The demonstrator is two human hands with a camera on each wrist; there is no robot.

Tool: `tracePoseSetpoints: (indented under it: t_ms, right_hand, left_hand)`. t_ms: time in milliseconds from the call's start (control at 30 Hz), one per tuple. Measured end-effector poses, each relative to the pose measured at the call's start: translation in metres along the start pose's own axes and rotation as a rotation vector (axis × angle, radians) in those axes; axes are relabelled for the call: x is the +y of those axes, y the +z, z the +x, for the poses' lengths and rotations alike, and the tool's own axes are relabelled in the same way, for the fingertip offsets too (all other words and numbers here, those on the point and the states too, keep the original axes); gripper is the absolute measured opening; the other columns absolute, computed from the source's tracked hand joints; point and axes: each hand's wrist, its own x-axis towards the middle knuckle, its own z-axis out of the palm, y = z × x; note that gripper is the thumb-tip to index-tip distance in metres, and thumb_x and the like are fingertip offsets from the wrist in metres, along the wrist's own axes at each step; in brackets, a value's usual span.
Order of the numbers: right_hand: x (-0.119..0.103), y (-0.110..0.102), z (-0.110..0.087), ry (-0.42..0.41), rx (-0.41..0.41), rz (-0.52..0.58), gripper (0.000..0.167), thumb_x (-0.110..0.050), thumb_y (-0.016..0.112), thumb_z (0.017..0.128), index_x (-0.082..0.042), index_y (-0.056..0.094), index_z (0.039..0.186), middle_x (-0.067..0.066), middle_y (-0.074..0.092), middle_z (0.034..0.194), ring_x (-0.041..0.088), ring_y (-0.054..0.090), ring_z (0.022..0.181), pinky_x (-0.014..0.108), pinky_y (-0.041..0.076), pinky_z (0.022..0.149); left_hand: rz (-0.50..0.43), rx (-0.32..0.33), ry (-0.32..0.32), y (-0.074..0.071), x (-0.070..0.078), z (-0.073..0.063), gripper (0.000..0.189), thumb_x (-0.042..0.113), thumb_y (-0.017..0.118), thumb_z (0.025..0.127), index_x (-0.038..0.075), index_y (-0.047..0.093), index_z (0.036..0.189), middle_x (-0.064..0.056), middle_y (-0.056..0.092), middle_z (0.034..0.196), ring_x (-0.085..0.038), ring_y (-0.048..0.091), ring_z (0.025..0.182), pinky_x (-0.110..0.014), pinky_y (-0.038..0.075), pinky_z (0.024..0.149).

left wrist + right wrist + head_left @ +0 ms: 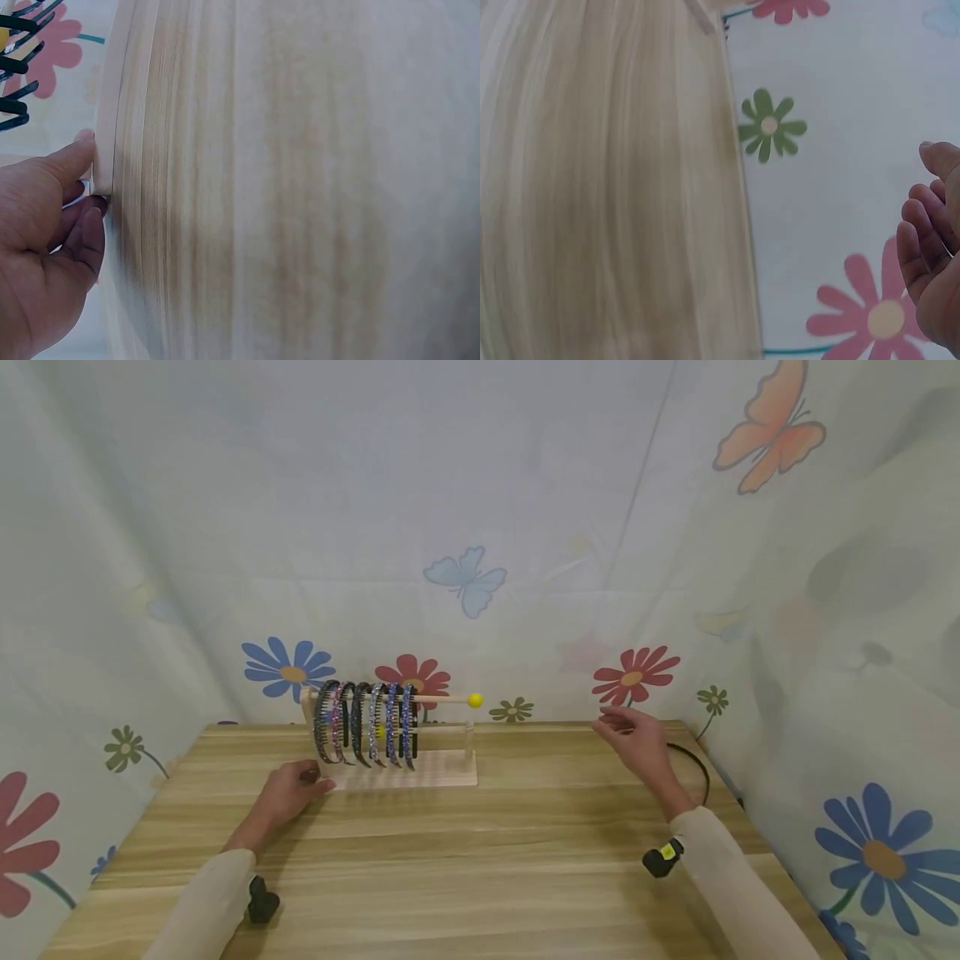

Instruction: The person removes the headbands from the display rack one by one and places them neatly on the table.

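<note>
A wooden headband stand point(442, 771) is at the back left of the table, its upper rod tipped with a yellow ball point(476, 700). Several glittery headbands point(392, 722) with comb teeth hang side by side on it, in black, pink, silver and blue. My left hand point(288, 793) pinches the left end of the stand's base; in the left wrist view, the thumb and bent fingers of that hand point(45, 240) are at the base's corner. My right hand point(637, 745) is raised above the table's back right, holding nothing. Its fingers point(922, 225) are loosely bent in the right wrist view.
The wood-grain table point(480, 877) ends against a white cloth backdrop point(360, 527) printed with flowers and butterflies. Near the right edge lies a black cable point(701, 764). Each wrist wears a small black camera point(262, 900).
</note>
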Motion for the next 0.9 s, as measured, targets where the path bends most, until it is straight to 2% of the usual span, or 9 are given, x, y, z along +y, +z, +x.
tracePoseSetpoints:
  t_ms: [300,600,900]
  right_hand:
    - [-0.042,0.021,-0.002,-0.103,-0.04,0.052,0.037,-0.03,0.078,0.092,-0.011,0.073,0.125,0.007,0.076,0.104,0.022,0.071,0.094,0.019,0.055,0.079]
    - [-0.077,0.046,-0.002,-0.181,-0.078,0.198,0.033,-0.025,0.08,0.092,-0.011,0.075,0.12,0.007,0.077,0.103,0.02,0.072,0.092,0.023,0.058,0.08]
    - [-0.109,0.075,-0.008,-0.188,-0.128,0.325,0.032,-0.023,0.08,0.091,-0.009,0.075,0.12,0.008,0.077,0.106,0.023,0.071,0.094,0.036,0.06,0.083]
  left_hand:
    - [0.003,0.01,0.003,-0.001,0.002,-0.001,0.034,0.023,0.073,0.096,-0.005,0.069,0.115,-0.026,0.071,0.115,-0.041,0.068,0.108,-0.057,0.055,0.091]
    - [0.005,0.005,-0.006,0.001,0.0,0.0,0.034,0.023,0.074,0.096,-0.005,0.069,0.115,-0.025,0.071,0.114,-0.039,0.068,0.107,-0.057,0.055,0.09]
    - [0.009,0.005,-0.004,0.0,0.002,0.0,0.025,0.023,0.073,0.096,-0.001,0.07,0.106,-0.023,0.072,0.11,-0.038,0.068,0.105,-0.056,0.056,0.089]
